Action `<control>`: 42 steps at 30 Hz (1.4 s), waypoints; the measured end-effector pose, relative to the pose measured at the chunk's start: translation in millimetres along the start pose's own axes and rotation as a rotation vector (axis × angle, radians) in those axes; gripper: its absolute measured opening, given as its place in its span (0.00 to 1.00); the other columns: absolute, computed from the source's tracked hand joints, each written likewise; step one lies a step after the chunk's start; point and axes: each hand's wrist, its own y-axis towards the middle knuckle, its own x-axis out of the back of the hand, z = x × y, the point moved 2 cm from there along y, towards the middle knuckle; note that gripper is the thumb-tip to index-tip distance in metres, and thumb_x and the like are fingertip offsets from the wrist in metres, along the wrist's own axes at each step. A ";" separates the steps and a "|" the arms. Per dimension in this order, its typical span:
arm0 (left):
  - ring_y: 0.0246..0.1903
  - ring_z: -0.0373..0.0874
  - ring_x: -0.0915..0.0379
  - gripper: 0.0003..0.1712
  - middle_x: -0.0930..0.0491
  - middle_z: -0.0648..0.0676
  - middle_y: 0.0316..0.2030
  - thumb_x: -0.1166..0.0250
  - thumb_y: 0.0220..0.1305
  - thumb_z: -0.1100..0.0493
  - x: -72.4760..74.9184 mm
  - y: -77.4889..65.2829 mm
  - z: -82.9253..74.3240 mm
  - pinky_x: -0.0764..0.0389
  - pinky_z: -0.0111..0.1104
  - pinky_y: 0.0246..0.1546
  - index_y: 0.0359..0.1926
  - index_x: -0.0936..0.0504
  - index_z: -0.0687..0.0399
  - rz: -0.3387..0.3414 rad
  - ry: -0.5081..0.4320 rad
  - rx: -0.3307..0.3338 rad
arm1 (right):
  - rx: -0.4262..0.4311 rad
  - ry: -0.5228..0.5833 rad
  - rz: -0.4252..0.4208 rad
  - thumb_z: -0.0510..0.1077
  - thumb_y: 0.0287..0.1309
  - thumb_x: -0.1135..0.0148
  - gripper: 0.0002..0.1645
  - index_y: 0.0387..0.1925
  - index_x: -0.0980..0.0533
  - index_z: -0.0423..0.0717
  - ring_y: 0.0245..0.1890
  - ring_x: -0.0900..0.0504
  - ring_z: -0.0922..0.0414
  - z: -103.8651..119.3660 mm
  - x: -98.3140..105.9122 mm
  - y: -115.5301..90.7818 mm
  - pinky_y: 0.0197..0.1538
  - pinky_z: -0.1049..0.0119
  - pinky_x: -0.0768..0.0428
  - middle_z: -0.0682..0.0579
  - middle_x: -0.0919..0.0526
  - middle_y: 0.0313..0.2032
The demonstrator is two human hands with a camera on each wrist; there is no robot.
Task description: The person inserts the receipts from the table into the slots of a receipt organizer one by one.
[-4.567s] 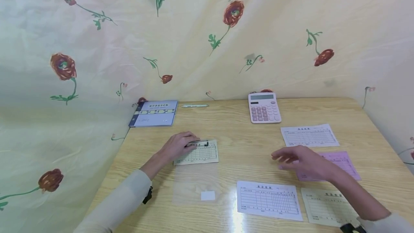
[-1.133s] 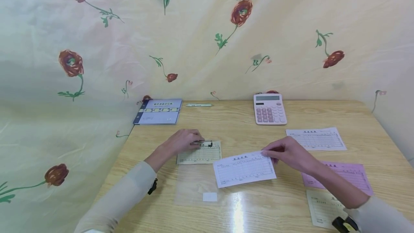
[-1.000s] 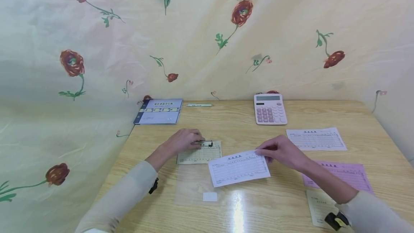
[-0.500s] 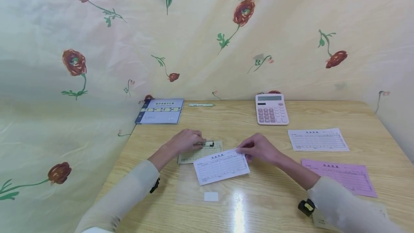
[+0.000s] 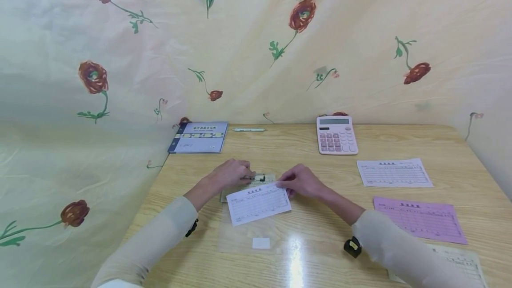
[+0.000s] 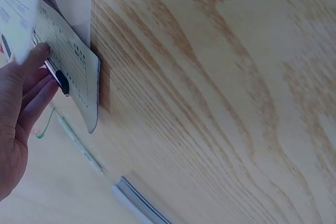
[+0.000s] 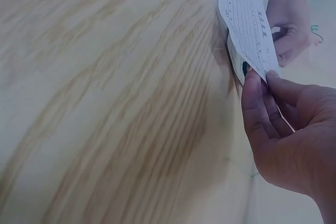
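Pinching with the left hand (image 5: 230,176), on the black-ended clip (image 6: 62,81) at the top edge of the form stack (image 6: 79,61), near the centre of the head view. Pinching with the right hand (image 5: 302,182), on the upper right corner of the white slip (image 5: 260,203), over most of the stack, left end lower in the frame. Contact between slip and stack: impossible to tell. For a clean result, probably best to steady the clip, rotate the slip level, and align top edges. Grip the corner lightly to avoid creasing; watch for sagging at the unsupported left end.
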 end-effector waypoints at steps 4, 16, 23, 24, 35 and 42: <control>0.29 0.35 0.21 0.11 0.14 0.48 0.37 0.26 0.70 0.59 0.3 -0.2 0.9 0.20 0.22 0.32 0.51 0.07 0.49 0.000 -0.018 -0.002 | -0.010 0.020 -0.012 0.34 0.67 0.30 0.08 0.43 0.12 0.31 0.21 0.16 0.53 0.5 -7.9 7.4 0.25 0.64 0.14 0.46 0.10 0.31; 0.28 0.34 0.25 0.09 0.15 0.48 0.36 0.26 0.68 0.61 0.0 6.2 0.0 0.22 0.21 0.32 0.48 0.07 0.51 0.022 0.014 -0.022 | -0.074 -0.028 -0.088 0.34 0.67 0.30 0.07 0.42 0.12 0.32 0.18 0.18 0.58 0.9 -25.2 24.1 0.24 0.67 0.16 0.48 0.12 0.27; 0.30 0.35 0.22 0.10 0.15 0.48 0.39 0.26 0.69 0.58 -0.6 10.2 -4.6 0.19 0.21 0.35 0.50 0.08 0.51 0.059 0.096 0.004 | -0.094 -0.047 -0.110 0.34 0.69 0.32 0.07 0.41 0.11 0.33 0.19 0.17 0.58 1.4 -27.1 24.9 0.25 0.66 0.15 0.48 0.13 0.27; 0.30 0.35 0.22 0.10 0.15 0.48 0.40 0.26 0.69 0.58 -1.1 10.3 -4.9 0.19 0.22 0.35 0.50 0.08 0.52 0.060 0.113 0.005 | -0.093 -0.050 -0.110 0.34 0.70 0.32 0.07 0.41 0.11 0.34 0.19 0.17 0.58 2.1 -27.3 24.6 0.26 0.66 0.15 0.48 0.13 0.27; 0.27 0.35 0.26 0.10 0.15 0.49 0.38 0.29 0.71 0.60 -2.5 6.2 -6.9 0.19 0.23 0.32 0.51 0.09 0.53 0.039 0.195 -0.015 | -0.122 -0.057 -0.087 0.35 0.70 0.32 0.06 0.39 0.12 0.35 0.20 0.17 0.57 4.0 -30.2 27.5 0.26 0.68 0.16 0.49 0.15 0.23; 0.28 0.36 0.23 0.10 0.15 0.50 0.40 0.30 0.74 0.60 -3.3 4.8 -6.0 0.18 0.23 0.34 0.52 0.09 0.54 0.041 0.218 -0.027 | -0.144 -0.059 -0.088 0.35 0.71 0.34 0.07 0.39 0.13 0.34 0.18 0.18 0.58 5.9 -31.0 29.6 0.25 0.68 0.16 0.48 0.16 0.21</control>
